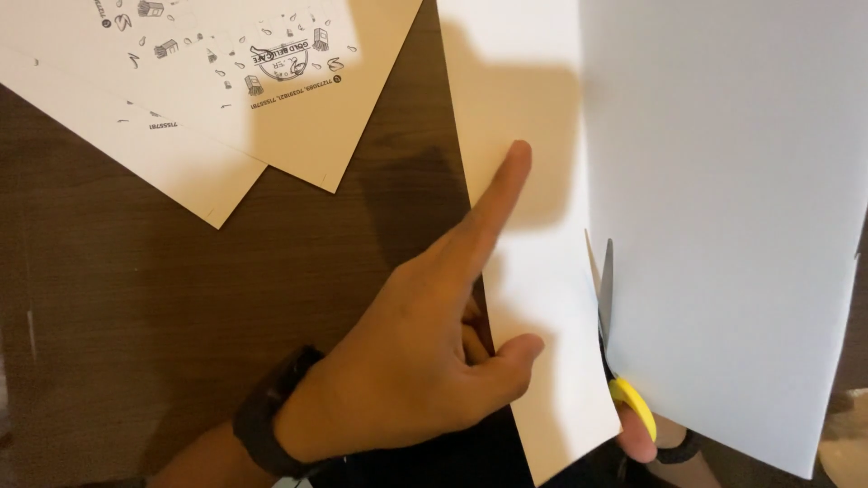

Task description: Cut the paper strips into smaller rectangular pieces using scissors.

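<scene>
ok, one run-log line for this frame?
left hand: holds large white paper sheet edge, forefinger extended | right hand: grips yellow-handled scissors, blades in cut | dark wooden table: printed white sheets

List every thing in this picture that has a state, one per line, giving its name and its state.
white sheet: partly cut from its bottom edge
scissors: blades in the cut
left hand: holding the strip, forefinger out
right hand: gripping the yellow handle
printed sheets: flat, overlapping

Head camera, looking steeply down, close in.
The white sheet [723, 226] fills the right half, the dark wooden table [136, 316] lying left of it; only one view.
</scene>
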